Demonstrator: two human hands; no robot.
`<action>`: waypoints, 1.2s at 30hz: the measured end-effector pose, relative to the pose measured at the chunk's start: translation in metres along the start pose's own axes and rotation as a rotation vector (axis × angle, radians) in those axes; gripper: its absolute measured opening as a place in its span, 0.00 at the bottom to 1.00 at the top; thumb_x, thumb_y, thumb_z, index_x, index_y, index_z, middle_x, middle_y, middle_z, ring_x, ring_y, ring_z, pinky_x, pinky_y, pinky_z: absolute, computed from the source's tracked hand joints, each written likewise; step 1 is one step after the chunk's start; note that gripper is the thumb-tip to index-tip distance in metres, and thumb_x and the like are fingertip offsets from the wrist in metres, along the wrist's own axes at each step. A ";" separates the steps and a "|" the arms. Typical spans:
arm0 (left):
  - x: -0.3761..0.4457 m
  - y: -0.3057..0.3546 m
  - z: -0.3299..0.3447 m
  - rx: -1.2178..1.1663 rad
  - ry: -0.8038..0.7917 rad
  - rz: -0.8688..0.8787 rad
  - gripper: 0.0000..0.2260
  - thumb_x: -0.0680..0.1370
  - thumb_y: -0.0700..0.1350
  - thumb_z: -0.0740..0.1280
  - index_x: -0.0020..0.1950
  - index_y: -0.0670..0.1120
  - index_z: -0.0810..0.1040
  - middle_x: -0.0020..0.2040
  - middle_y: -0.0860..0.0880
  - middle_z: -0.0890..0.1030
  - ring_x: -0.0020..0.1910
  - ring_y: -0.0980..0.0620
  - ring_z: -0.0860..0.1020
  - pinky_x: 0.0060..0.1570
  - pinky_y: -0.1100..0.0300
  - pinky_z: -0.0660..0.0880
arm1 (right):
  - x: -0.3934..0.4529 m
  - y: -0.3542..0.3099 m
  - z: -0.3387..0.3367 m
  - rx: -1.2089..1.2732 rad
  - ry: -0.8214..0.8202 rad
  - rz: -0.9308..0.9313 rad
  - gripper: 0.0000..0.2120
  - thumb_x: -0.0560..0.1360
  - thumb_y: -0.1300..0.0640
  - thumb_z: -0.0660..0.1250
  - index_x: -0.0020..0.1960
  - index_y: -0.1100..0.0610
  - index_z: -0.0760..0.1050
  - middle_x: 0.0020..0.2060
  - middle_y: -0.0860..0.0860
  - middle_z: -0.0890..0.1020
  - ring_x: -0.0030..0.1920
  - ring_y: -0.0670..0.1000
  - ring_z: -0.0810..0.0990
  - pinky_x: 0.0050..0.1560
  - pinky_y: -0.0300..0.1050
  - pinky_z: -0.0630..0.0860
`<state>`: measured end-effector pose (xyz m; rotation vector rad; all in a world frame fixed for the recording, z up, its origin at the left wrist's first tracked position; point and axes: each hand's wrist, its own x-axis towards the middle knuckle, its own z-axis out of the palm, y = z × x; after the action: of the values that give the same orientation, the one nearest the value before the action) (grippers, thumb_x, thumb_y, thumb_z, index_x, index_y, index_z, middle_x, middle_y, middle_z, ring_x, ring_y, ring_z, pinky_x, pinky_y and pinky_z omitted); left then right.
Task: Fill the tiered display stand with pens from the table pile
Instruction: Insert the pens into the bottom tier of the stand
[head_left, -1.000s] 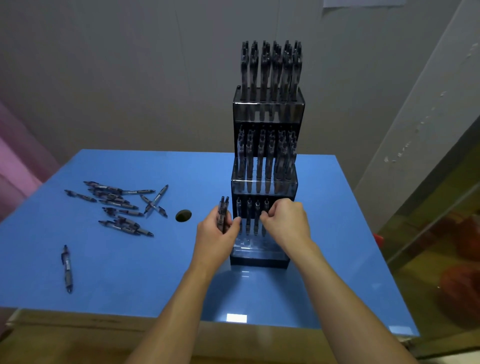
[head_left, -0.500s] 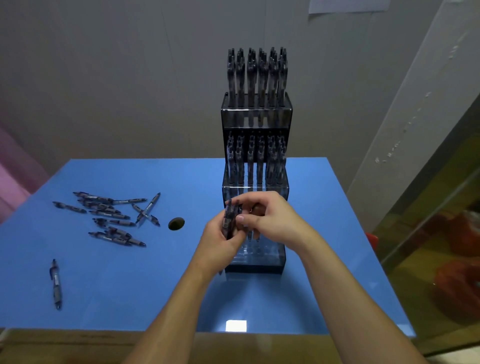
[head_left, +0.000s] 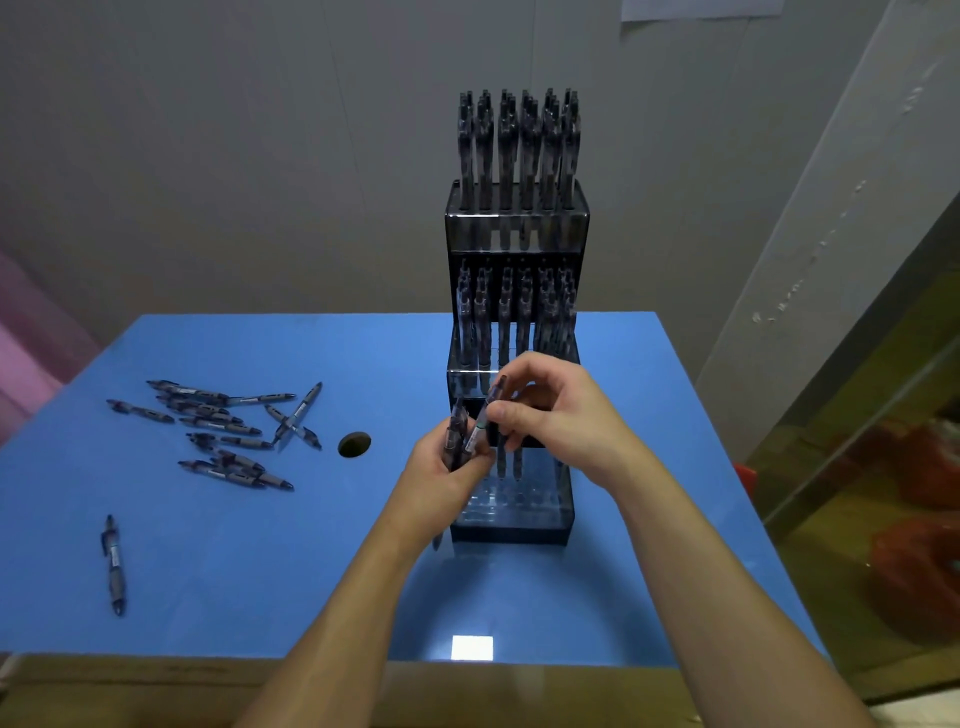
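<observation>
Dark tiered acrylic pen stand (head_left: 511, 522) sits mid-table; my left hand (head_left: 441, 470) grips spare dark pens (head_left: 455, 434), my right hand (head_left: 556, 410) pinches 1 pen (head_left: 485, 415).

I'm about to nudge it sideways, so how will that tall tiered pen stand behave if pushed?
The tiered display stand is tall and narrow with its upper tiers full, so a high push may tip it. The glossy blue table probably lets it slide if pushed low.

A dark three-tiered display stand (head_left: 511, 519) stands upright right of centre, its top and middle tiers packed with upright pens. A loose pile of dark pens (head_left: 223, 431) lies far left; a single pen (head_left: 114, 564) lies nearer.
</observation>
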<state>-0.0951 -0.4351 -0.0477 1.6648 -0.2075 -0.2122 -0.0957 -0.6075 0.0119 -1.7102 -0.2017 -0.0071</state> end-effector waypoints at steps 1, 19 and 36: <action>0.000 0.001 0.001 -0.004 -0.004 0.001 0.12 0.81 0.35 0.68 0.42 0.51 0.76 0.28 0.56 0.71 0.24 0.58 0.67 0.28 0.63 0.65 | 0.000 0.000 -0.001 0.021 -0.012 0.000 0.08 0.75 0.69 0.74 0.51 0.64 0.77 0.41 0.54 0.84 0.38 0.53 0.85 0.40 0.50 0.82; 0.004 -0.002 -0.016 0.098 0.042 -0.079 0.22 0.72 0.65 0.69 0.40 0.45 0.74 0.30 0.48 0.68 0.28 0.51 0.65 0.30 0.56 0.64 | -0.018 -0.009 -0.024 0.195 0.245 0.002 0.02 0.75 0.72 0.71 0.47 0.70 0.80 0.41 0.64 0.86 0.39 0.60 0.87 0.42 0.50 0.85; 0.003 -0.013 -0.020 0.184 0.164 -0.115 0.19 0.81 0.44 0.71 0.34 0.47 0.66 0.24 0.57 0.64 0.24 0.57 0.62 0.34 0.59 0.66 | -0.011 -0.001 -0.013 -0.587 0.549 0.148 0.06 0.75 0.57 0.73 0.40 0.56 0.80 0.35 0.48 0.82 0.39 0.47 0.81 0.38 0.35 0.75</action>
<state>-0.0866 -0.4149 -0.0590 1.8691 -0.0077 -0.1454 -0.1052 -0.6217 0.0131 -2.2257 0.3725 -0.4599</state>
